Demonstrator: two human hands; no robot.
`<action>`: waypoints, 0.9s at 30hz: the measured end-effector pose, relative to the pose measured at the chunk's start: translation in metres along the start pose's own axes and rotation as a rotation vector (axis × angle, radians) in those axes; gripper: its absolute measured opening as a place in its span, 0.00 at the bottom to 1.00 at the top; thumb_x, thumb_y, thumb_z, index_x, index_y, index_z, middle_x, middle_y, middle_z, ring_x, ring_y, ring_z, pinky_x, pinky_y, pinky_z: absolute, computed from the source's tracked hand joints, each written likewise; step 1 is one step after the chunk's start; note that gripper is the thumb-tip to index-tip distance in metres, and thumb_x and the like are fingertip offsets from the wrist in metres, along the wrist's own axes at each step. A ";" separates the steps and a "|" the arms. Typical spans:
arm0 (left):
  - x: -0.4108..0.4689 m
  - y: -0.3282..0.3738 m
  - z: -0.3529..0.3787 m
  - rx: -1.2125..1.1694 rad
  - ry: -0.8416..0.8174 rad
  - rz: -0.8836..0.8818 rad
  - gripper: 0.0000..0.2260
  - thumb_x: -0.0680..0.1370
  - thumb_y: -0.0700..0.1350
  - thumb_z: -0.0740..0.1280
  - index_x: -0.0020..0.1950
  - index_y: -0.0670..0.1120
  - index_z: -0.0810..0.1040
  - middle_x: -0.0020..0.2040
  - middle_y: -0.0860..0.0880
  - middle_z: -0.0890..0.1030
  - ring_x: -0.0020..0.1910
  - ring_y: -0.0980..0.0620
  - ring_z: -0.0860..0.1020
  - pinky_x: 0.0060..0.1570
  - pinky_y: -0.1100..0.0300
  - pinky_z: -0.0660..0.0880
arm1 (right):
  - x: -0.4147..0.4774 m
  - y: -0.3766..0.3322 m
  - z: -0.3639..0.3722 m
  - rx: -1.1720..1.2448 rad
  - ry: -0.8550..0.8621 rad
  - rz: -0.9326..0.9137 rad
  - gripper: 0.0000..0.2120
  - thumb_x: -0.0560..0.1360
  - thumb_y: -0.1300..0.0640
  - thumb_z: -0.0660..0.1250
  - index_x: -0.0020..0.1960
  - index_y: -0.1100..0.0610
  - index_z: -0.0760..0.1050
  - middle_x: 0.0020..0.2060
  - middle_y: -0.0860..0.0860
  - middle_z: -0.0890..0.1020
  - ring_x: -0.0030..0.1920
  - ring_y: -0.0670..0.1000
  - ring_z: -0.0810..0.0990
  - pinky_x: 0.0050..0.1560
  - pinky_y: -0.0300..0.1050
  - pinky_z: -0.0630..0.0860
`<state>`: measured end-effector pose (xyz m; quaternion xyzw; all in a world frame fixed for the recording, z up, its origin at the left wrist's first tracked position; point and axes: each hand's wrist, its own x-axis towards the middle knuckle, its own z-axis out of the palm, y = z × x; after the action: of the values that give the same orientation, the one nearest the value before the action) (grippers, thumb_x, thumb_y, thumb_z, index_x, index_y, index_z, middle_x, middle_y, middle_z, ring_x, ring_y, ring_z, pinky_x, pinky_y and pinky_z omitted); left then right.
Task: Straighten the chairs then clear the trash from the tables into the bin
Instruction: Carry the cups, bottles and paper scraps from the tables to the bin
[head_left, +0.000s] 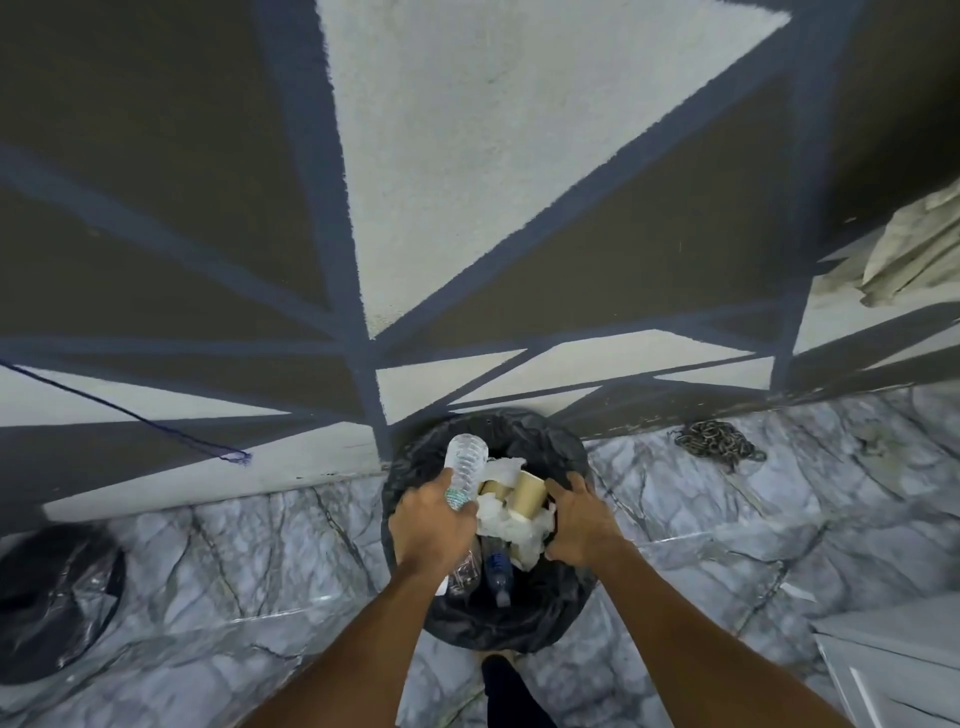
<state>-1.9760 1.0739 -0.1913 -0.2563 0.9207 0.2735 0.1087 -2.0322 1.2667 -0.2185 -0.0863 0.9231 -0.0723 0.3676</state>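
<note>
Marble floor (234, 561): one bin (519, 629), two hands (434, 519) (582, 525)

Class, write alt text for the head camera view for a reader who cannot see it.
The left hand holds a clear plastic bottle over a black-lined bin holding paper cups and crumpled white paper, while the right hand rests on its rim.

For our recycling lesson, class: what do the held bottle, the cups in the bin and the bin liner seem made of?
Bottle in the left hand: clear ribbed plastic, see-through. Cups: likely paper or card, matte tan with pale rims. Bin liner: thin black plastic film, glossy and crinkled.
</note>
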 end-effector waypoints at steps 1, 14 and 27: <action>0.001 0.003 0.001 -0.004 0.001 -0.002 0.25 0.72 0.55 0.72 0.69 0.54 0.77 0.57 0.45 0.84 0.56 0.41 0.80 0.53 0.50 0.77 | 0.002 0.003 0.000 0.003 0.002 0.002 0.47 0.65 0.52 0.76 0.78 0.51 0.55 0.78 0.57 0.50 0.77 0.59 0.56 0.71 0.55 0.66; 0.016 0.029 0.031 0.009 -0.252 -0.054 0.28 0.70 0.62 0.68 0.69 0.56 0.72 0.61 0.49 0.80 0.59 0.44 0.77 0.55 0.51 0.77 | 0.012 0.021 0.006 0.036 0.004 -0.017 0.41 0.65 0.51 0.76 0.74 0.50 0.63 0.76 0.55 0.54 0.73 0.57 0.62 0.67 0.51 0.71; -0.049 -0.093 -0.027 -0.236 -0.268 -0.327 0.19 0.68 0.55 0.70 0.56 0.49 0.81 0.55 0.50 0.80 0.54 0.50 0.80 0.57 0.57 0.78 | -0.017 -0.090 0.015 -0.059 -0.060 -0.291 0.18 0.70 0.51 0.72 0.59 0.53 0.79 0.57 0.55 0.80 0.57 0.56 0.79 0.56 0.47 0.77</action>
<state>-1.8867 1.0121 -0.1938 -0.3746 0.8059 0.3895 0.2419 -2.0002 1.1820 -0.1997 -0.2320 0.8913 -0.0951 0.3778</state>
